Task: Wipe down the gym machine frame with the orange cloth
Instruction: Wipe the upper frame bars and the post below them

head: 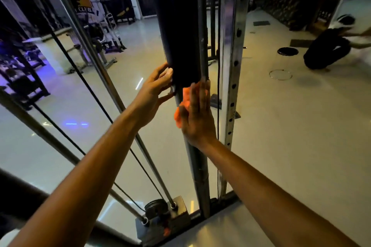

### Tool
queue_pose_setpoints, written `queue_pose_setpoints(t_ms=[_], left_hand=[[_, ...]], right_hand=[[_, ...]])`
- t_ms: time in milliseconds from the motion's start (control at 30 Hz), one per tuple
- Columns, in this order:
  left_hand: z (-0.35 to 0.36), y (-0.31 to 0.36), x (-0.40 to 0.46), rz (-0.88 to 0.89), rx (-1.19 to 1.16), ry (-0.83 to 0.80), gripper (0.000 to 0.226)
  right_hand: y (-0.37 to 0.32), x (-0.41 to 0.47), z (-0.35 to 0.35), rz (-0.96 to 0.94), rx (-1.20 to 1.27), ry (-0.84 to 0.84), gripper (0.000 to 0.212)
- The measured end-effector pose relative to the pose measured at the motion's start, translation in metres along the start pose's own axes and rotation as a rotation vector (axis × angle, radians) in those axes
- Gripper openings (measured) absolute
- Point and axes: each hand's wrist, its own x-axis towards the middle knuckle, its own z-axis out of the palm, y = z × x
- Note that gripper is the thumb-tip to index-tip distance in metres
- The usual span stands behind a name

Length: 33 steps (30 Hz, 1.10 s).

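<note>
**Wiping under way on the upright post, just below the black sleeve**

Nearest the camera, two bare forearms reach up to the machine's grey upright post (197, 166), the landmark here. The right hand (197, 114) lies flat against the post, fingers straight and together, pressing the orange cloth (181, 106) onto the metal; the cloth shows at the hand's left edge, just under the black sleeve (178, 26) that covers the post higher up. The left hand (154, 90) sits left of the post, fingers loosely spread, its fingertips touching the sleeve's lower rim, apparently steadying it.

The step in hand looks like the wipe of the bare post itself. The next move probably calls for sliding the pressed cloth down toward the base, keeping the palm flat so the cloth stays put.

Right of the post stands a perforated steel upright (232, 66). Far left of the post, a wall banner (80, 2) shows a flexing figure and the word "CLUB"; nothing else is legible.
</note>
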Motion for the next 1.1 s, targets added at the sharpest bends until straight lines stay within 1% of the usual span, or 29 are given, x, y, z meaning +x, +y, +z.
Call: queue_pose_setpoints(t_ms=[33,100,167,333,400,500,600,667,733,800,867,933,1033,1100], left_hand=[[-0.002,0.0,0.001,-0.005,-0.003,-0.008,0.072],[-0.006,0.0,0.002,-0.005,-0.005,-0.032,0.071],[-0.009,-0.001,0.002,-0.006,-0.016,-0.047,0.072],[-0.009,-0.014,-0.002,-0.023,-0.031,-0.096,0.076],[-0.006,-0.023,-0.005,-0.038,-0.036,-0.108,0.078],[-0.005,-0.038,-0.004,-0.05,-0.056,-0.12,0.079],[-0.008,-0.051,0.001,-0.044,-0.065,-0.126,0.075],[-0.008,-0.059,0.002,-0.041,-0.078,-0.128,0.075],[-0.009,-0.068,0.001,-0.062,-0.094,-0.133,0.075],[-0.009,-0.077,-0.004,-0.083,-0.106,-0.147,0.077],[-0.007,-0.081,-0.01,-0.1,-0.114,-0.15,0.079],[-0.002,-0.079,-0.015,-0.107,-0.121,-0.131,0.079],[0.005,-0.077,-0.016,-0.107,-0.117,-0.077,0.077],[0.007,-0.081,-0.016,-0.109,-0.104,-0.039,0.077]], right_hand=[[-0.006,0.015,-0.002,0.021,0.016,0.042,0.085],[-0.011,0.028,-0.003,0.076,0.01,0.069,0.089],[-0.011,0.015,0.002,0.103,-0.046,0.044,0.092],[0.005,-0.046,0.02,0.045,-0.212,-0.049,0.105],[0.005,-0.043,0.023,0.067,-0.198,-0.042,0.099],[-0.013,-0.004,0.016,0.204,-0.052,0.057,0.083],[-0.019,0.015,0.011,0.213,-0.075,0.108,0.082],[-0.008,-0.009,0.017,0.152,-0.152,0.056,0.088],[0.003,-0.049,0.021,0.125,-0.205,-0.071,0.094],[0.009,-0.079,0.017,0.156,-0.211,-0.195,0.094],[0.011,-0.087,0.014,0.173,-0.224,-0.253,0.099],[0.008,-0.084,0.015,0.182,-0.286,-0.247,0.104],[0.009,-0.072,0.024,0.215,-0.332,-0.175,0.097],[0.02,-0.07,0.032,0.187,-0.327,-0.138,0.094]])
